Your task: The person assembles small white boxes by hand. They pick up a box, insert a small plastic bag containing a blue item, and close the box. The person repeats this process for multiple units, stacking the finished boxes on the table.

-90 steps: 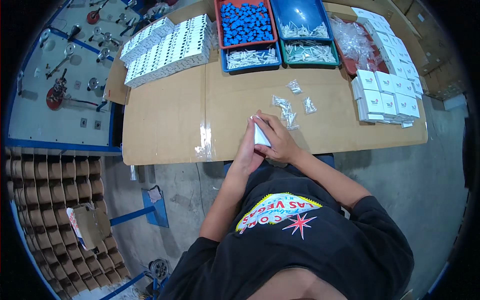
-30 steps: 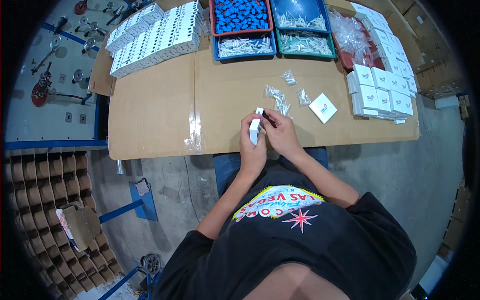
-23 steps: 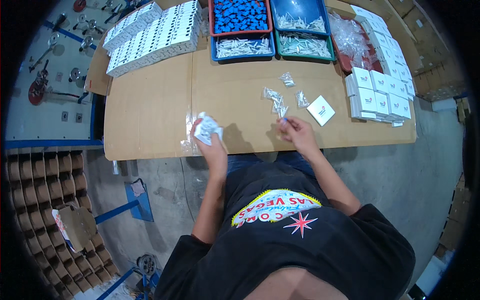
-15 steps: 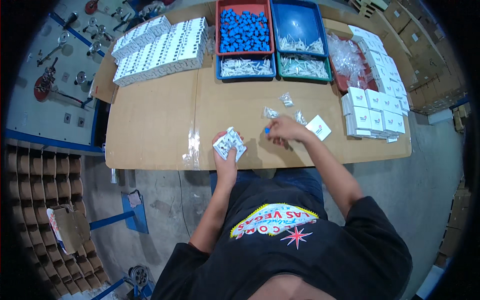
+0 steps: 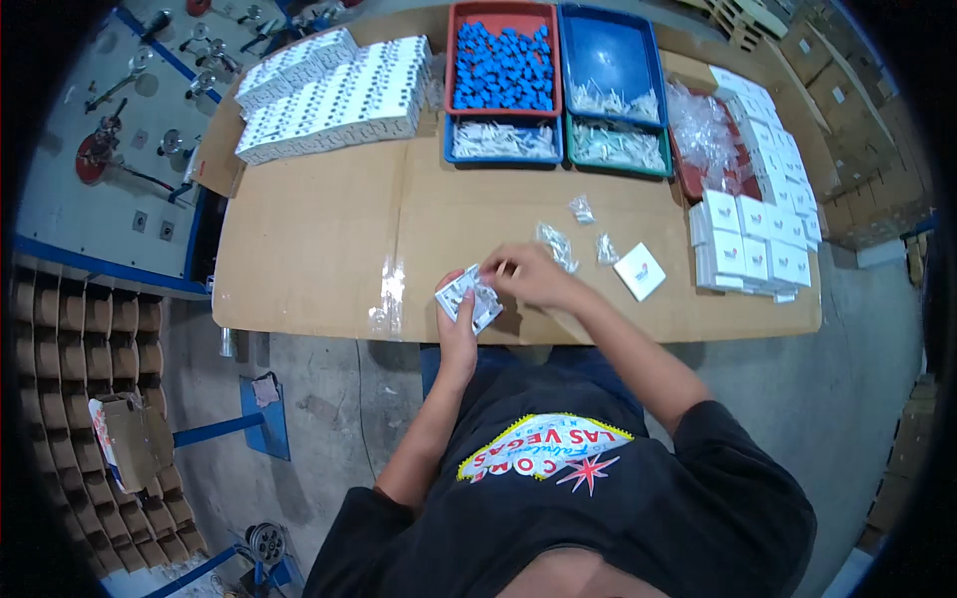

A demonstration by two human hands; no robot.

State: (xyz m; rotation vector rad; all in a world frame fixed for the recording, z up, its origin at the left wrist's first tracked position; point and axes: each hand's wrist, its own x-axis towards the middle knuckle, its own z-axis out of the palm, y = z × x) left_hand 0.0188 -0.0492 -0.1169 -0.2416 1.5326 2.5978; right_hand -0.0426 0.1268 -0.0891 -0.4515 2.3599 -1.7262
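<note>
My left hand (image 5: 458, 342) grips a small white square tray (image 5: 472, 300) with molded compartments, thumb across its face, over the table's near edge. At the tray's upper right side, the fingers of my right hand (image 5: 535, 276) are bent and pinched together. Whatever sits between those fingertips is too small to make out. Just beyond my right hand lie small clear bags of white parts, one (image 5: 557, 245) close to the knuckles, another (image 5: 581, 209) farther off and a third (image 5: 606, 248) to the right. A white square box or lid (image 5: 639, 271) rests beside them.
Across the back stand a red tray (image 5: 455, 60) of blue pieces, a blue tray (image 5: 613, 50) and two shallower trays with white parts. Stacked white boxes (image 5: 334, 110) fill the back left. More white boxes (image 5: 743, 244) and a red tray of clear bags (image 5: 698, 135) are at right.
My right hand has moved left to the tray, and the blue piece seen at its fingertips no longer shows. My left hand still holds the tray.
</note>
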